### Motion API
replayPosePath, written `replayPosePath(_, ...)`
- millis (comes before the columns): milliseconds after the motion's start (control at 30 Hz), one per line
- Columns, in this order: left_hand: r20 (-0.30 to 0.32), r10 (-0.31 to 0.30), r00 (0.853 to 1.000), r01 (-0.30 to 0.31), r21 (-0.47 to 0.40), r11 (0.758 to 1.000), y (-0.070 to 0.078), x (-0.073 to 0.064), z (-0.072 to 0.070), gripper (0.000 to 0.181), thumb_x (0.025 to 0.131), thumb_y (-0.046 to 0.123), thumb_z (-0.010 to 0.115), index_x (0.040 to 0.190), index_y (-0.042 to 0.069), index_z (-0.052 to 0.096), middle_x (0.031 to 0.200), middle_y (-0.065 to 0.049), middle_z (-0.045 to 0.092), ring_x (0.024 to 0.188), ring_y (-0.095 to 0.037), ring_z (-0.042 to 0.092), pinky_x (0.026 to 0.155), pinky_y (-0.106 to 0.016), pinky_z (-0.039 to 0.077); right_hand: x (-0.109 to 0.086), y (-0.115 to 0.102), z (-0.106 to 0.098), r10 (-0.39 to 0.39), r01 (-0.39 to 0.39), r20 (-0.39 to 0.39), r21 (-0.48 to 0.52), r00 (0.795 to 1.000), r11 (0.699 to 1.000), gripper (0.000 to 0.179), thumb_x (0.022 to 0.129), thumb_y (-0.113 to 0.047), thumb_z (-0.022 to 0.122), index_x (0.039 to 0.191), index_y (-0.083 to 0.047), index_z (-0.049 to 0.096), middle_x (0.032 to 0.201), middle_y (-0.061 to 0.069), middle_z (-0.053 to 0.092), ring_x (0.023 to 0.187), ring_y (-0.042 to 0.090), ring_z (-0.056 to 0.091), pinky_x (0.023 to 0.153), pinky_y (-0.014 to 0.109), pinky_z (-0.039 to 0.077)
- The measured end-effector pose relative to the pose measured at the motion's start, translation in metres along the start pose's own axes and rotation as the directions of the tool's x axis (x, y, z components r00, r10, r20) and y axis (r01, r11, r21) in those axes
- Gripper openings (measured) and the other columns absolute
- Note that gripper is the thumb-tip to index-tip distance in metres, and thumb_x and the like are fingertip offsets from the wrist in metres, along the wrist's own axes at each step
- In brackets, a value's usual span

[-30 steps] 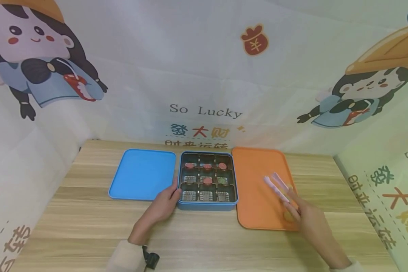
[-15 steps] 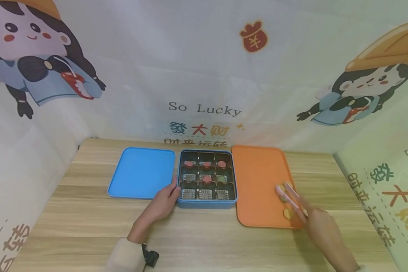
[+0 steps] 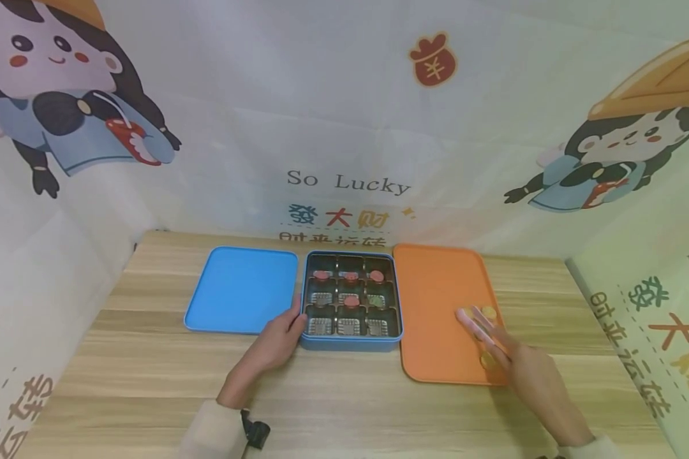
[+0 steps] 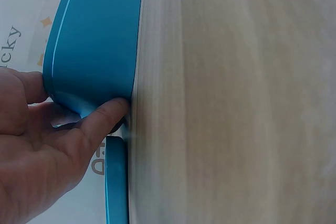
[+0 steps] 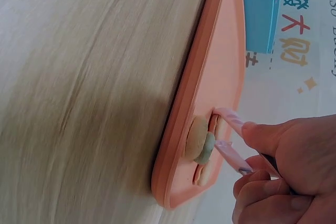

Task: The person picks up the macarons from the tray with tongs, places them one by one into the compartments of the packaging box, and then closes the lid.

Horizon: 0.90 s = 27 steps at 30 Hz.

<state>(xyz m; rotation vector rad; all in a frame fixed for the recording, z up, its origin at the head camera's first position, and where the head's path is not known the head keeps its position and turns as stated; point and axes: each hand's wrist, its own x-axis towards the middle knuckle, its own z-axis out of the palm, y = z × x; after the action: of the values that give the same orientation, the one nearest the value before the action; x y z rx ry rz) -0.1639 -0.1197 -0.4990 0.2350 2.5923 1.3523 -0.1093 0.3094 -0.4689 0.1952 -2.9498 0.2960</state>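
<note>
While lying flat on the wooden table [image 3: 321, 408], placed farthest left: blue lid [image 3: 241, 290], just beside the box [image 3: 351, 345]. Next, out of a pale sleeve [image 3: 207, 430] with a black band [image 3: 256, 435]: left hand [image 3: 278, 343], gripping the near left corner of the box, with fingers set apart, one up by the rim and one low by the table in the left wrist view. Inside the box, in a dark divided insert [image 3: 349, 310]: red cookies [image 3: 351, 276] across the back row, one per compartment; in the middle row, another red cookie [image 3: 351, 301] at centre and a green cookie [image 3: 376, 303] at right. Just right of the box: orange tray [image 3: 430, 350], with yellow cookies [image 3: 487, 361] toward its right edge. Over the tray: pink tongs [image 3: 469, 320], pinched between thumb and fingers of the right hand [image 3: 536, 382]. In the right wrist view: tong tips apart, one close by a pale green cookie [image 5: 205, 149]; contact impossible to tell. Behind: printed cloth [image 3: 344, 127].
</note>
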Motion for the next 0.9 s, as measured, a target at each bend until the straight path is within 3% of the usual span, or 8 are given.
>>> replayPosePath(167, -0.001, -0.003, 1.000, 0.003, -0.008, 1.000, 0.000, 0.001, 0.000, 0.056, 0.108, 0.021, 0.037, 0.154, -0.005, 0.020, 0.154, -0.025, 0.033, 0.143, -0.040, 0.033, 0.115, -0.054, 0.033, 0.005, -0.009, 0.004, -0.046, 0.046, -0.032, -0.007, 0.998, 0.999, 0.022, 0.089, -0.015, 0.073, 0.106, -0.003, 0.069, 0.051, -0.003, 0.040, 0.045, 0.014, 0.039, 0.038, 0.031, 0.034)
replayPosePath(300, -0.001, -0.006, 1.000, 0.006, -0.012, 1.000, 0.000, 0.001, 0.000, 0.056, 0.108, 0.022, 0.037, 0.154, -0.005, 0.020, 0.155, -0.025, 0.031, 0.143, -0.039, 0.031, 0.115, -0.054, 0.032, 0.011, -0.018, 0.007, -0.049, 0.051, -0.025, 0.050, 0.998, 0.997, 0.024, 0.091, -0.014, 0.071, 0.113, -0.004, 0.067, 0.050, -0.006, 0.039, 0.043, 0.010, 0.037, 0.038, 0.025, 0.031)
replayPosePath(533, 0.000, -0.007, 1.000, 0.007, -0.013, 1.000, 0.000, 0.001, 0.001, 0.056, 0.108, 0.022, 0.037, 0.154, -0.004, 0.019, 0.156, -0.024, 0.031, 0.144, -0.039, 0.031, 0.115, -0.054, 0.032, 0.022, -0.032, 0.014, -0.151, 0.158, -0.137, 0.043, 0.979, 0.987, 0.018, 0.089, -0.014, 0.073, 0.102, -0.007, 0.063, 0.051, -0.009, 0.033, 0.043, 0.004, 0.028, 0.038, 0.018, 0.024)
replayPosePath(667, 0.003, -0.010, 1.000, 0.010, -0.019, 1.000, -0.001, 0.002, 0.001, 0.056, 0.108, 0.023, 0.037, 0.154, -0.004, 0.019, 0.156, -0.024, 0.030, 0.144, -0.039, 0.031, 0.114, -0.054, 0.033, 0.027, -0.040, 0.015, -0.167, 0.184, -0.202, 0.066, 0.965, 0.981, 0.028, 0.087, -0.014, 0.075, 0.114, -0.007, 0.069, 0.052, -0.011, 0.029, 0.043, -0.001, 0.021, 0.038, 0.017, 0.021)
replayPosePath(733, 0.002, -0.008, 1.000, 0.008, -0.018, 1.000, -0.001, 0.002, 0.001, 0.056, 0.108, 0.022, 0.036, 0.154, -0.004, 0.019, 0.155, -0.025, 0.031, 0.143, -0.039, 0.031, 0.114, -0.055, 0.033, 0.030, -0.046, 0.013, -0.156, 0.178, -0.210, 0.091, 0.965, 0.980, 0.039, 0.088, -0.015, 0.074, 0.124, -0.004, 0.067, 0.051, -0.011, 0.029, 0.043, -0.002, 0.019, 0.037, 0.018, 0.022)
replayPosePath(900, 0.002, -0.002, 1.000, 0.002, -0.012, 1.000, 0.000, 0.001, 0.000, 0.056, 0.108, 0.022, 0.036, 0.155, -0.003, 0.018, 0.155, -0.025, 0.033, 0.143, -0.040, 0.032, 0.113, -0.055, 0.034, 0.037, -0.063, 0.009, -0.140, 0.168, -0.191, 0.135, 0.972, 0.977, 0.044, 0.089, -0.017, 0.073, 0.130, -0.003, 0.065, 0.049, -0.012, 0.027, 0.043, -0.001, 0.019, 0.038, 0.019, 0.024)
